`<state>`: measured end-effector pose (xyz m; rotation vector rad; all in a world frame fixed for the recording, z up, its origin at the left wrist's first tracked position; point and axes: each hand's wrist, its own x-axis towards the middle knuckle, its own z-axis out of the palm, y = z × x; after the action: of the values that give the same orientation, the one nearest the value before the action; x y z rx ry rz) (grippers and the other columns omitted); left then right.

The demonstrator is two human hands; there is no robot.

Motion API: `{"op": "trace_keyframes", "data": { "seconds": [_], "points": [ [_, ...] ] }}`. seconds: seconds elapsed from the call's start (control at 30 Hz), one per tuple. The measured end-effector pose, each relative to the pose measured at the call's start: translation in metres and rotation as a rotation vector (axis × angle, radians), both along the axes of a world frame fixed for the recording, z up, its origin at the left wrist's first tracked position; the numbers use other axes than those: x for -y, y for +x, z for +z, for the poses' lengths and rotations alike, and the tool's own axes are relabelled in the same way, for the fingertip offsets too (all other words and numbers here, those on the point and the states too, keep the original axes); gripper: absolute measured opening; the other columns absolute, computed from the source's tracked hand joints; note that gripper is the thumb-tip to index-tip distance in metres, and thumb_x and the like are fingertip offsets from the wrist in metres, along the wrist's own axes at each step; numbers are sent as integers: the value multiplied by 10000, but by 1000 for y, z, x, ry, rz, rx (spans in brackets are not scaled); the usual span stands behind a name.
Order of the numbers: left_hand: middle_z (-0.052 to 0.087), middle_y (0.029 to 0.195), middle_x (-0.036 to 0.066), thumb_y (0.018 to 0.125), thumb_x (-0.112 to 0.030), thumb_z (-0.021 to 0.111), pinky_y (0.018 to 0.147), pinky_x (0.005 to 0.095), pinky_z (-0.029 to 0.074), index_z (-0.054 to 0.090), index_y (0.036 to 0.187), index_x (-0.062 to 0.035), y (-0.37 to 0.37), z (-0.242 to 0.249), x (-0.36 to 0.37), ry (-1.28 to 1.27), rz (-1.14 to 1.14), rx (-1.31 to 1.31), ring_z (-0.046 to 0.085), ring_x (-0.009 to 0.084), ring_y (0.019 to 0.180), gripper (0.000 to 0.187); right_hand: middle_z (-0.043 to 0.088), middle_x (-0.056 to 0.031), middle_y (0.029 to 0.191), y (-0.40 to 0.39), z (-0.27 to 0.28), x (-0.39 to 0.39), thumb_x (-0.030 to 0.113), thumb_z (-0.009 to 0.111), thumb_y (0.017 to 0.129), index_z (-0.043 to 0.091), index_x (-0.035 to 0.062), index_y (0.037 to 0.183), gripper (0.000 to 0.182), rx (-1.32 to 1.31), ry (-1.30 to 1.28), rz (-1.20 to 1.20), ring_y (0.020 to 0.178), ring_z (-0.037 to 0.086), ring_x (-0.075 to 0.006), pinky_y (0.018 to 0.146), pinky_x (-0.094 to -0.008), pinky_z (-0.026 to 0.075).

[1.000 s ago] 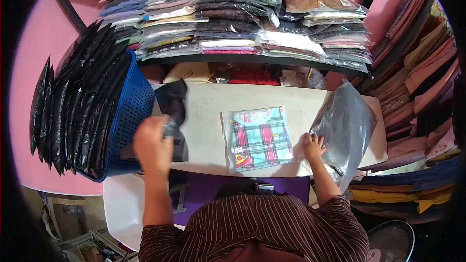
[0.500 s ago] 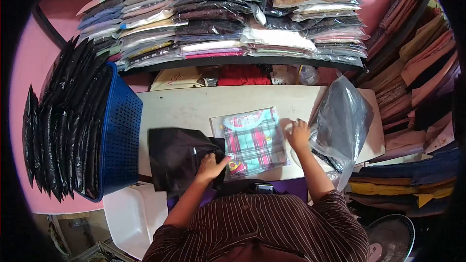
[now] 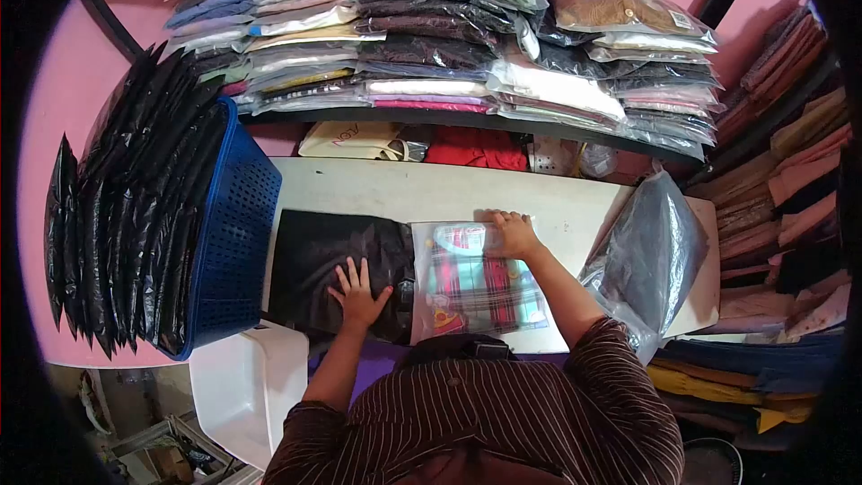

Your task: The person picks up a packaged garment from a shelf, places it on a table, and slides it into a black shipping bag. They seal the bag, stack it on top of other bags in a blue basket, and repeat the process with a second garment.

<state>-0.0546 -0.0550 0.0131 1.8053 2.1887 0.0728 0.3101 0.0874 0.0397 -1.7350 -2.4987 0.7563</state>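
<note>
My left hand (image 3: 359,298) lies flat with spread fingers on a flat black bag (image 3: 310,256) on the table. Close to the bag's right edge is a folded plaid garment (image 3: 471,283) in turquoise, pink and black, inside a clear plastic bag (image 3: 420,238). My right hand (image 3: 514,235) rests over the top right part of that package, its fingers slightly bent and apart on the plastic.
The pale table (image 3: 359,181) carries a clear plastic sack (image 3: 651,251) at right. At left, a blue basket (image 3: 238,224) holds several black packets (image 3: 135,216). Bagged clothes (image 3: 431,54) fill the shelf above. A white tub (image 3: 238,386) stands below left; garments (image 3: 772,207) are stacked at right.
My left hand has gone from closed fingers near the black bag's right side to lying flat on it. My right hand has moved left onto the garment package. The view has shifted slightly.
</note>
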Motion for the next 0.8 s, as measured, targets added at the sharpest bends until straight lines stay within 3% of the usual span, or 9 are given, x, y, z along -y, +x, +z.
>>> {"op": "trace_keyframes", "data": {
  "seconds": [0.07,0.23,0.33,0.4,0.43,0.47,0.53,0.67,0.8],
  "points": [
    [113,1559,151,759,-585,627,1021,736,62,232,1488,-155,-2,5,-23,29,-69,12,39,428,1422,934,516,-95,1325,2,12,-2,439,814,533,330,219,1433,1046,55,-100,16,1236,475,-321,1004,-625,307],
    [128,1555,159,732,-485,675,1054,697,64,266,1474,-130,-1,28,-55,-23,-121,11,59,414,1426,918,575,-150,1262,61,-3,10,384,820,500,508,169,1329,911,-50,-279,-166,1107,578,-321,943,-421,445],
    [231,1509,210,710,-410,661,1101,590,111,366,1397,-29,19,32,-48,273,-321,51,146,397,1410,839,639,-157,1142,77,-8,18,371,833,511,510,161,1323,899,-12,-280,-201,1054,604,-327,893,-349,481],
    [386,1420,176,687,-400,686,1040,518,283,437,1339,-56,49,44,-40,81,-614,261,329,359,1337,778,620,-165,1171,82,-22,18,361,839,497,520,115,1303,901,-168,-226,-180,1078,588,-320,916,-360,464],
    [432,1387,130,654,-351,731,1011,478,338,462,1328,-101,60,38,-31,322,-912,364,396,326,1296,768,600,-174,1200,82,-25,17,350,844,483,531,69,1283,904,-320,-166,-144,1101,572,-313,938,-371,447],
    [433,1402,94,635,-267,761,1006,456,353,453,1356,-136,77,30,-23,148,-1062,294,409,288,1295,795,600,-174,1200,82,-28,14,350,844,483,531,69,1283,904,-321,-163,-148,1101,572,-313,938,-371,447],
    [438,1402,83,638,-239,760,1000,457,358,452,1360,-149,103,23,-21,193,-1104,283,414,270,1292,790,602,-187,1178,78,-29,7,323,862,481,484,22,1300,952,-260,-395,-224,1093,568,-314,935,-374,446],
    [449,1401,57,676,-173,734,990,460,369,451,1360,-149,124,-7,-30,319,-1187,150,431,242,1278,740,626,-224,1110,77,-37,10,307,825,497,497,-17,1258,890,-387,-413,-160,1061,597,-323,913,-363,464],
    [529,1310,106,748,-218,663,943,458,417,509,1282,-104,132,20,-48,82,-1122,335,519,272,1177,567,601,-186,1184,53,17,37,257,796,582,410,76,1365,891,-506,-367,-52,1116,567,-306,942,-358,447]
  ]
}}
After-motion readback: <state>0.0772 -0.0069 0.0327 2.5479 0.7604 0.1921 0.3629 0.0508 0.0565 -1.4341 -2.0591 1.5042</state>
